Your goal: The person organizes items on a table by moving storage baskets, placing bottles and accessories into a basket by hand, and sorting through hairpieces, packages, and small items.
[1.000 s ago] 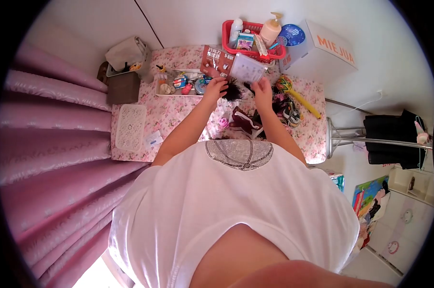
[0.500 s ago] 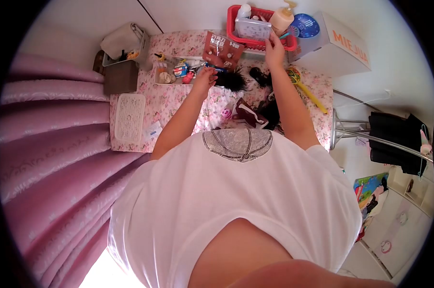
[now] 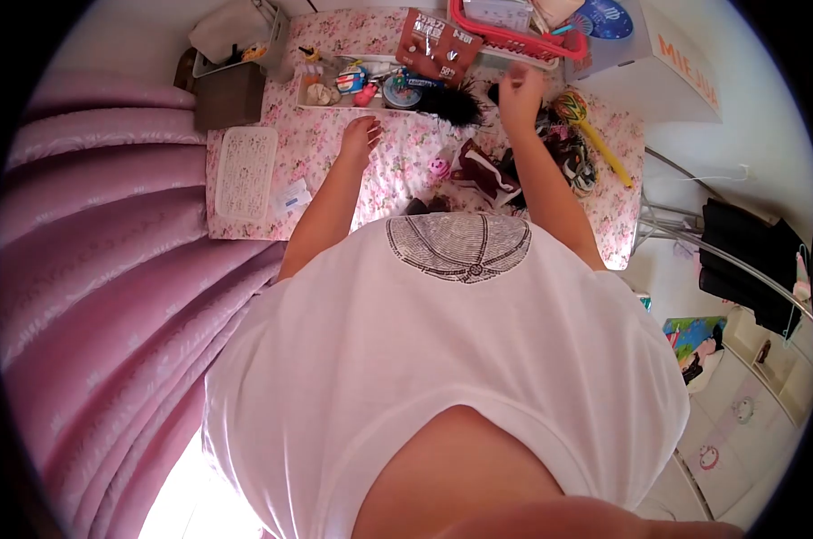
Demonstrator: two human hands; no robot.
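Observation:
My left hand [image 3: 361,136] hovers over the flowered tablecloth, its fingers apart and nothing in them. Just in front of it is a long white tray [image 3: 315,106] with small toys and a round tin [image 3: 401,92]. My right hand [image 3: 520,90] is below the red basket [image 3: 514,39], fingers loosely bent and slightly blurred, with no object visible in them. A pale flat box [image 3: 496,13] lies in the basket. Between the hands are a brown printed pouch [image 3: 438,47], leaning at the tray, and a black fluffy item [image 3: 451,104].
A maroon-and-white item [image 3: 485,172] and a pink ball [image 3: 439,168] lie near my body. To the right are a yellow stick [image 3: 607,154], hair ties and a white carton [image 3: 649,67]. A white lattice lid [image 3: 246,172] and a grey bin [image 3: 229,93] stand at the left.
The pale flat box went from my right hand into the red basket. My right hand has drawn back from it. My left hand has let go of the brown pouch and moved toward my body.

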